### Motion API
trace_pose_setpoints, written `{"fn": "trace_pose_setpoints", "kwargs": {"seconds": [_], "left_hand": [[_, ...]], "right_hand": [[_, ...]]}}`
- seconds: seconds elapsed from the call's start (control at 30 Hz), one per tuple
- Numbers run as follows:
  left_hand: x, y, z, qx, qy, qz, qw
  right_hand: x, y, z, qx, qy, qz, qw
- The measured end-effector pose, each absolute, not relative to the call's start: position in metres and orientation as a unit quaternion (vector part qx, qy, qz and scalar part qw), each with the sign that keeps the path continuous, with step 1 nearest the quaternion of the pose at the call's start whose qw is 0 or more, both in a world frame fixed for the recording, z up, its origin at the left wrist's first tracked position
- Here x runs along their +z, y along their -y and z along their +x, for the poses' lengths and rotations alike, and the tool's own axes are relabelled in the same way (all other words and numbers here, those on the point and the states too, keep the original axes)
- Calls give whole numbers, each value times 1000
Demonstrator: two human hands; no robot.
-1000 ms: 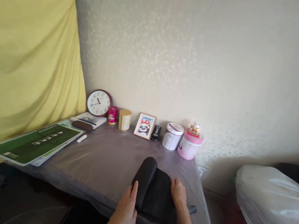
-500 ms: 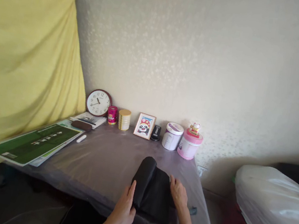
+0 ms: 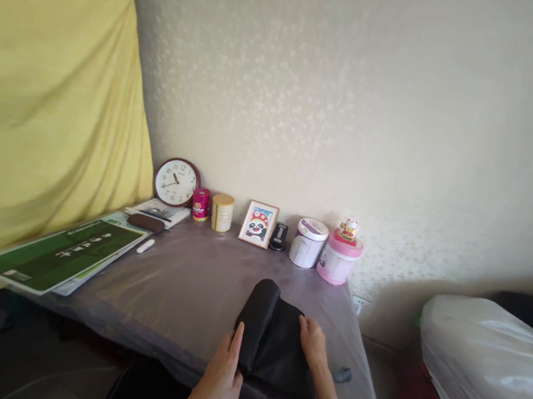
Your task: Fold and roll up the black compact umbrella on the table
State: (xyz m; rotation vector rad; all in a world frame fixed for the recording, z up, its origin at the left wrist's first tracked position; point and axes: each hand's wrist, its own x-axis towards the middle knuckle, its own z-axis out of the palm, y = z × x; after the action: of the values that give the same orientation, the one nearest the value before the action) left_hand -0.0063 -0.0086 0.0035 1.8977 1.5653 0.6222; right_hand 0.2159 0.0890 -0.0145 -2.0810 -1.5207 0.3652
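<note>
A black cloth (image 3: 275, 339), smooth and slightly glossy, lies near the front edge of the table. Its left part is folded over into a thick, rounded roll, while the right part spreads flatter. My left hand (image 3: 222, 371) grips the lower left side of the roll, thumb along its outer face and the other fingers partly hidden beneath. At the cloth's right edge, my right hand (image 3: 313, 343) is closed on the upper corner, pinching the fabric. A small dark grey item (image 3: 342, 375) rests on the table just right of my right forearm; its kind is unclear.
Along the wall stand a clock (image 3: 177, 182), a pink can (image 3: 201, 205), a yellow-lidded tin (image 3: 222, 213), a panda picture frame (image 3: 258, 224) and two tubs (image 3: 308, 246). Green sheets (image 3: 65, 253) lie left. A plastic-covered pile (image 3: 489, 356) stands right of the table (image 3: 172, 286).
My right hand has shifted slightly left and down with the cloth's right edge. The left hand keeps its hold on the roll, nearly unmoved.
</note>
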Motion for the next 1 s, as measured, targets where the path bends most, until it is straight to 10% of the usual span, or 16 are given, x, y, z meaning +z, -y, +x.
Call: {"fn": "trace_pose_setpoints", "kwargs": {"seconds": [0.37, 1.0], "left_hand": [[-8, 9, -2, 215, -596, 728, 264], [-7, 7, -3, 203, -596, 742, 232]], "right_hand": [[17, -106, 193, 198, 546, -656, 482], [25, -133, 110, 388, 504, -651, 414]]}}
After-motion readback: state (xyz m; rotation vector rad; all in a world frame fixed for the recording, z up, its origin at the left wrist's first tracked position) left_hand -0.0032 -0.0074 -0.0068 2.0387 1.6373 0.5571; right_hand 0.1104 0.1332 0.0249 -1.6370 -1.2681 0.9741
